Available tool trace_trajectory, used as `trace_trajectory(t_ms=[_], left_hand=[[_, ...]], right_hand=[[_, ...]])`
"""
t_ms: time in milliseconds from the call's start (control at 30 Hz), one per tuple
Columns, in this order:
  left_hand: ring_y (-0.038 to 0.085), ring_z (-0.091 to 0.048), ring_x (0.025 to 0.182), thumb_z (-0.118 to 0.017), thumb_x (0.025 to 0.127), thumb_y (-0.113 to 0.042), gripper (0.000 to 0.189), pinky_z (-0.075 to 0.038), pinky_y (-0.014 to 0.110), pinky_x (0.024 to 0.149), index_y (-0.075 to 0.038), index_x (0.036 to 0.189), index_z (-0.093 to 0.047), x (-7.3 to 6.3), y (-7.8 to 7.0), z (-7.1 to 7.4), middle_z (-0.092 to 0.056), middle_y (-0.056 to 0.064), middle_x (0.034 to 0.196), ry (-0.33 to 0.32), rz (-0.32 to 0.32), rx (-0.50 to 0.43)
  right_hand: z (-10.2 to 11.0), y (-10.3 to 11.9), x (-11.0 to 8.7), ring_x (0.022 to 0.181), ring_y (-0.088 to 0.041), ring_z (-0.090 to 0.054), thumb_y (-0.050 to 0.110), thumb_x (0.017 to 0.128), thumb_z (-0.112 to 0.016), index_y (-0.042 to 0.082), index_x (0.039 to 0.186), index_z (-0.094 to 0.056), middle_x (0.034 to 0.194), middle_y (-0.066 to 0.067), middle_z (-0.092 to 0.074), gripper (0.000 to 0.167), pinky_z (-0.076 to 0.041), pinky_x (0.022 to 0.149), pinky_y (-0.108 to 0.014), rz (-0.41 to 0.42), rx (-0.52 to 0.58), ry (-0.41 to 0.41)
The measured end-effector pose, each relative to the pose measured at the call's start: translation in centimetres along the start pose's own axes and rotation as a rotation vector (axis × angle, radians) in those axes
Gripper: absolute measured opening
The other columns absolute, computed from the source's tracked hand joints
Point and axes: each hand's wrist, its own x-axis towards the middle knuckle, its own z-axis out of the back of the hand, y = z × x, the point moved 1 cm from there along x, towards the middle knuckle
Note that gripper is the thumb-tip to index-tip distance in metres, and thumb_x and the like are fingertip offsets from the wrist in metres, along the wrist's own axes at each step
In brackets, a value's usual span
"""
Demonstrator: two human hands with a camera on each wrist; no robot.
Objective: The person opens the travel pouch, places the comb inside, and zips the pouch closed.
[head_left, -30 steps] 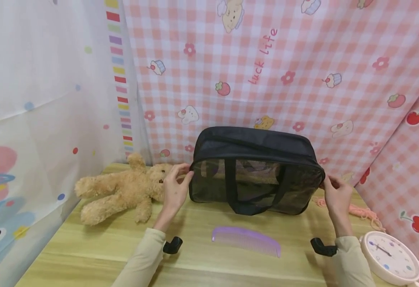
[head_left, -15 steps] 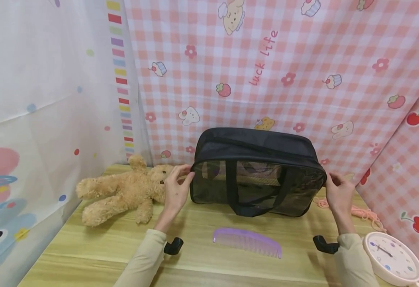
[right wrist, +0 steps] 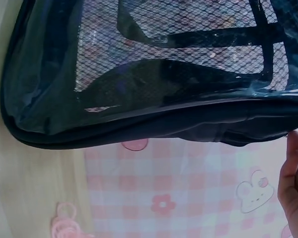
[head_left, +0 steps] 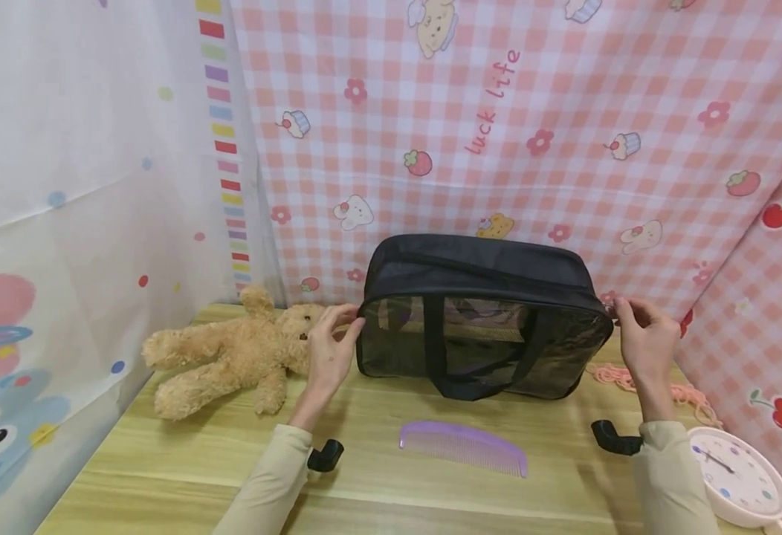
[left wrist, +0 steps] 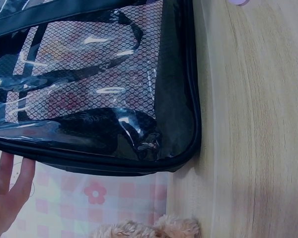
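A black toiletry bag with clear sides, mesh panels and two strap handles stands upright on the wooden table, its zipped top facing up. At its left upper edge, my left hand pinches the bag between thumb and fingers. My right hand pinches at the opposite upper corner, near the zipper's end, and the fingertips hide the small part they hold. In the left wrist view, fingers touch the black piping. The right wrist view has fingers right at the bag's edge.
A purple comb lies in front of the bag. To the left is a tan teddy bear, close to my left hand. Pink yarn and a pink-rimmed clock lie at the right. A checked curtain hangs behind.
My right hand has shifted slightly right and up at the bag's corner, its fingertips now a little outside the edge. The left hand keeps its hold; the bag stays almost in place.
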Motion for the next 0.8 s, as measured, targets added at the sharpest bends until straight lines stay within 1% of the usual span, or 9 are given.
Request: trace_trajectory(t_ms=[33, 67, 133, 233, 333, 467, 567, 700, 800], left_hand=[[0.023, -0.064, 0.090, -0.067, 0.090, -0.010, 0.017, -0.056, 0.035, 0.074, -0.004, 0.105, -0.069, 0.0, -0.1, 0.0, -0.064, 0.009, 0.095, 0.003, 0.005, -0.005], [0.024, -0.064, 0.090, -0.067, 0.090, -0.008, 0.017, -0.056, 0.035, 0.074, -0.003, 0.105, -0.069, 0.0, -0.6, 0.0, -0.064, 0.010, 0.096, 0.006, 0.003, -0.004], [0.028, -0.064, 0.089, -0.066, 0.089, -0.004, 0.016, -0.056, 0.039, 0.074, 0.001, 0.104, -0.068, 0.1, -1.6, 0.1, -0.064, 0.014, 0.096, 0.009, 0.006, -0.007], [0.034, -0.064, 0.089, -0.065, 0.087, 0.003, 0.016, -0.055, 0.045, 0.075, 0.007, 0.103, -0.067, 0.1, -3.4, 0.3, -0.063, 0.020, 0.096, 0.012, 0.028, -0.010], [0.034, -0.064, 0.088, -0.065, 0.087, 0.004, 0.016, -0.055, 0.045, 0.075, 0.007, 0.103, -0.066, 0.1, -3.5, 0.3, -0.063, 0.021, 0.096, 0.013, 0.026, -0.005], [0.033, -0.064, 0.088, -0.065, 0.087, 0.004, 0.016, -0.055, 0.044, 0.073, 0.007, 0.102, -0.066, 0.1, -3.4, 0.4, -0.064, 0.020, 0.095, 0.010, 0.025, 0.004], [0.033, -0.065, 0.087, -0.065, 0.087, 0.004, 0.015, -0.055, 0.044, 0.073, 0.007, 0.102, -0.067, 0.1, -3.4, 0.4, -0.064, 0.020, 0.094, 0.006, 0.019, 0.007], [0.034, -0.065, 0.086, -0.066, 0.087, 0.004, 0.015, -0.055, 0.045, 0.072, 0.007, 0.102, -0.067, 0.1, -3.4, 0.4, -0.064, 0.020, 0.093, -0.001, 0.002, 0.007], [0.034, -0.065, 0.086, -0.066, 0.087, 0.004, 0.016, -0.055, 0.045, 0.071, 0.007, 0.102, -0.067, 0.0, -3.4, 0.4, -0.064, 0.020, 0.093, 0.002, -0.006, 0.004]], right_hand=[[0.0, 0.2, 0.1, 0.061, 0.008, -0.057, 0.014, 0.091, -0.065, -0.010, 0.093, -0.070, 0.068, 0.026, -0.059, 0.025, -0.044, 0.059, -0.006, 0.008, -0.001, 0.000], [0.0, 0.4, 0.1, 0.061, 0.008, -0.057, 0.015, 0.091, -0.065, -0.010, 0.093, -0.071, 0.068, 0.026, -0.058, 0.025, -0.043, 0.060, -0.006, 0.009, -0.007, 0.001], [0.0, 0.8, 0.2, 0.062, 0.010, -0.056, 0.017, 0.091, -0.065, -0.008, 0.093, -0.071, 0.068, 0.028, -0.057, 0.026, -0.043, 0.061, -0.006, 0.007, -0.029, 0.007], [0.1, 1.2, 0.4, 0.064, 0.010, -0.056, 0.020, 0.091, -0.064, -0.007, 0.093, -0.071, 0.069, 0.029, -0.056, 0.028, -0.043, 0.062, -0.007, 0.004, -0.063, 0.032], [0.1, 1.5, 0.8, 0.066, 0.008, -0.057, 0.021, 0.092, -0.064, -0.006, 0.093, -0.071, 0.071, 0.029, -0.057, 0.028, -0.043, 0.063, -0.008, 0.031, -0.070, 0.068], [0.1, 1.9, 1.2, 0.067, 0.008, -0.058, 0.019, 0.092, -0.064, -0.006, 0.091, -0.071, 0.073, 0.026, -0.059, 0.026, -0.043, 0.063, -0.010, 0.093, -0.070, 0.109], [0.2, 2.4, 1.5, 0.068, 0.009, -0.058, 0.022, 0.093, -0.064, -0.003, 0.092, -0.072, 0.074, 0.019, -0.062, 0.027, -0.043, 0.064, -0.009, 0.120, -0.100, 0.144], [0.2, 3.0, 1.9, 0.068, 0.008, -0.056, 0.027, 0.094, -0.062, 0.000, 0.093, -0.072, 0.076, 0.000, -0.067, 0.028, -0.040, 0.063, -0.011, 0.142, -0.154, 0.192], [0.5, 3.4, 2.2, 0.068, 0.012, -0.053, 0.026, 0.094, -0.061, 0.000, 0.094, -0.072, 0.080, -0.013, -0.068, 0.028, -0.039, 0.063, -0.010, 0.174, -0.188, 0.229]])
